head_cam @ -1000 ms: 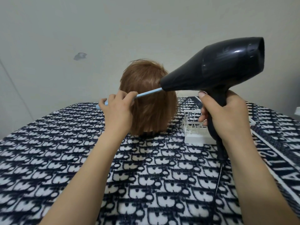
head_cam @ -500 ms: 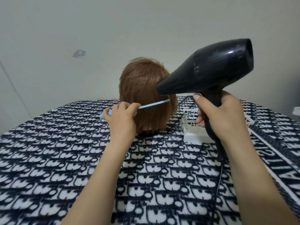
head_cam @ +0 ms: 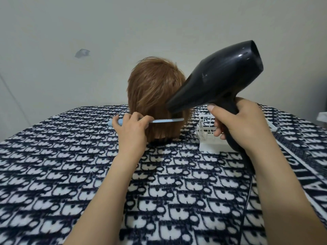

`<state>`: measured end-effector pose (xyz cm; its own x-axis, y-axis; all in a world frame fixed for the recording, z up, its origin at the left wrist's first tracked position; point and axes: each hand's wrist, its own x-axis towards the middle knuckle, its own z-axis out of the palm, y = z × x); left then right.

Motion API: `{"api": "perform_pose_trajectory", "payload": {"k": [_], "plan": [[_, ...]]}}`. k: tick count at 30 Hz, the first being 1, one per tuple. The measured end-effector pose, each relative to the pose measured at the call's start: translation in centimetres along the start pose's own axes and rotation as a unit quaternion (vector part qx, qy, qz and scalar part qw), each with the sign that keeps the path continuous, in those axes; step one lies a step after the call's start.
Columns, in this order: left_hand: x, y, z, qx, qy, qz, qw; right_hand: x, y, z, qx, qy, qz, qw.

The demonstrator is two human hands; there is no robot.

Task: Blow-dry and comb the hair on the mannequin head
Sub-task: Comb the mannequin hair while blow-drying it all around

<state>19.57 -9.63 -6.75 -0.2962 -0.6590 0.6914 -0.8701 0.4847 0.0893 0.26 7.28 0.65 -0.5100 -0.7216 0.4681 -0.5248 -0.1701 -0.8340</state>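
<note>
Left hand (head_cam: 130, 130), grip pinched on the comb (head_cam: 152, 121) handle, teeth in the wig's (head_cam: 155, 96) lower hair; right hand (head_cam: 242, 124), grip wrapped tight round the dryer (head_cam: 217, 80) handle, nozzle just beside the hair; mannequin upright on the patterned worktop (head_cam: 70, 165).

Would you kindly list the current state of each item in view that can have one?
hair dryer: held up, nozzle aimed at the hair
comb: level, teeth in the lower hair
mannequin head: upright on the blanket
white basket: upright, contents not visible
left hand: gripping the comb
right hand: gripping the hair dryer
</note>
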Motion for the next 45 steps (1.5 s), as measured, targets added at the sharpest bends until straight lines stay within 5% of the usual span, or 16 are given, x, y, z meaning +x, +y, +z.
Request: {"api": "perform_pose_trajectory", "payload": {"k": [35, 40, 45], "plan": [[-0.4, -0.1, -0.7, 0.021, -0.302, 0.022, 0.953, 0.5, 1.1, 0.1, -0.068, 0.007, 0.003, 0.998], [0.3, 0.3, -2.9, -0.050, -0.257, 0.048, 0.964, 0.7, 1.0, -0.5, 0.069, 0.047, 0.018, 0.996], [0.5, 1.7, -5.2, -0.058, -0.093, 0.049, 0.993, 0.7, 0.6, -1.3, 0.143, 0.108, 0.008, 0.984]]}}
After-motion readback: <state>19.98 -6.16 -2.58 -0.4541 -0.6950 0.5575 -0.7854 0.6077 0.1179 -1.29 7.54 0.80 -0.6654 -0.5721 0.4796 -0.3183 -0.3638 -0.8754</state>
